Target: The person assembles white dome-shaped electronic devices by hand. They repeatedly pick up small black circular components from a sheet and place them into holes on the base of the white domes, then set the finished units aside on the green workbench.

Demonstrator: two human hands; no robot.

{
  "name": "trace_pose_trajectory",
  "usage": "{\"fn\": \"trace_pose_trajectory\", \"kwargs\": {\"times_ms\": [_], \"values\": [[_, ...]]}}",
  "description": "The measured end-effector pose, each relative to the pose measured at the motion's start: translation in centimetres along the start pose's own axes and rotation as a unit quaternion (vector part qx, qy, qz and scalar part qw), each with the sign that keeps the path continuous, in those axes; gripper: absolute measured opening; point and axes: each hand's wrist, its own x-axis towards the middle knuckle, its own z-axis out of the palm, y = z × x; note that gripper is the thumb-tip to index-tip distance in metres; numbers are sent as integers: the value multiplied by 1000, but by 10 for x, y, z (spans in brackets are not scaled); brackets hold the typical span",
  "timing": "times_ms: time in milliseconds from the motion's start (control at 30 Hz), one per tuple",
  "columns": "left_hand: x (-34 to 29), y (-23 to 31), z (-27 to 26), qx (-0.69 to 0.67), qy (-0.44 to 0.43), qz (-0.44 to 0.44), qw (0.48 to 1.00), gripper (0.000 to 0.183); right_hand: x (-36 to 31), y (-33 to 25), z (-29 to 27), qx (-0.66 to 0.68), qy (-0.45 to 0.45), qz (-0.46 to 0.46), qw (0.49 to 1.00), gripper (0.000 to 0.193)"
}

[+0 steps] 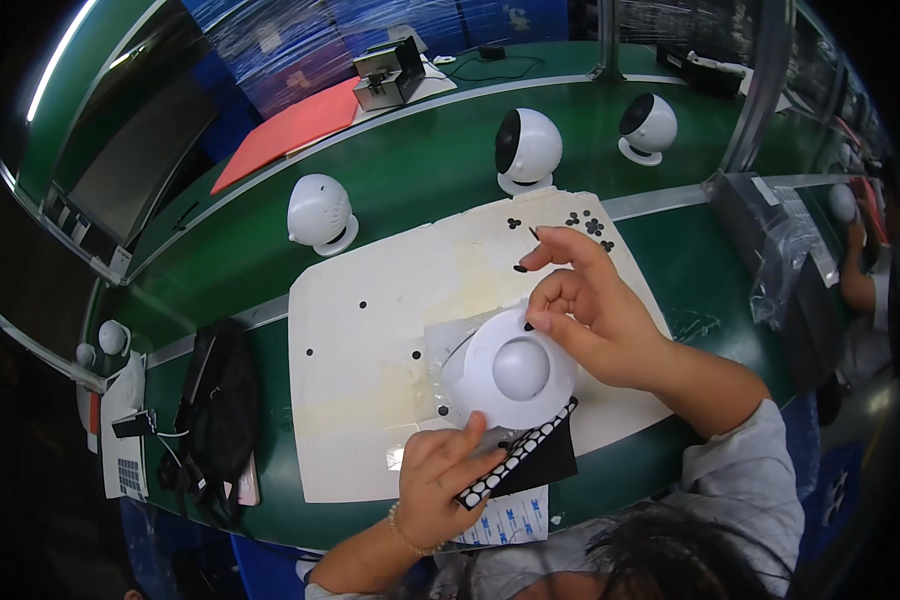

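A white round base with a raised dome (521, 370) lies before me on clear plastic film (437, 372). My left hand (444, 468) is closed on a black strip with rows of white round spots (518, 462), and one of its fingertips touches the base's near edge. At the base's far rim, my right hand (592, 315) pinches a small black pad (529, 326) between thumb and finger. More dark spots show at its other, raised fingertips; I cannot tell whether they are pads. Under the strip is a black sheet (552, 462).
A pale board (355, 430) with scattered black dots (416, 355) covers the green bench. White ball-shaped devices (320, 212) stand behind it. At left lies a black bag (215, 410), at right a grey box with plastic wrap (770, 240). Another person's arm (855, 265) shows far right.
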Motion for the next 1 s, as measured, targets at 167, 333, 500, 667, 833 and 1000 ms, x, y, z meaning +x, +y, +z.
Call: {"fn": "trace_pose_trajectory", "kwargs": {"times_ms": [167, 333, 500, 667, 833, 1000], "values": [[-5, -3, -6, 10, -10, 13, 1000, 42, 1, 2, 7, 3, -1, -6, 1000, 58], [-6, -6, -9, 15, -13, 18, 1000, 42, 2, 5, 11, -62, -6, -21, 998, 56], [-7, -8, -13, 12, -20, 13, 1000, 40, -3, 5, 16, -315, -9, -183, 931, 53], [-7, -7, -15, 22, -14, 11, 1000, 39, -2, -3, 19, -434, 2, -278, 857, 53], [-8, -10, -15, 31, -14, 18, 999, 37, 13, -4, 18, -209, 25, -97, 973, 65], [-8, -7, -16, 29, -8, 6, 1000, 37, 16, 5, 17, 29, -19, 71, 997, 75]]}}
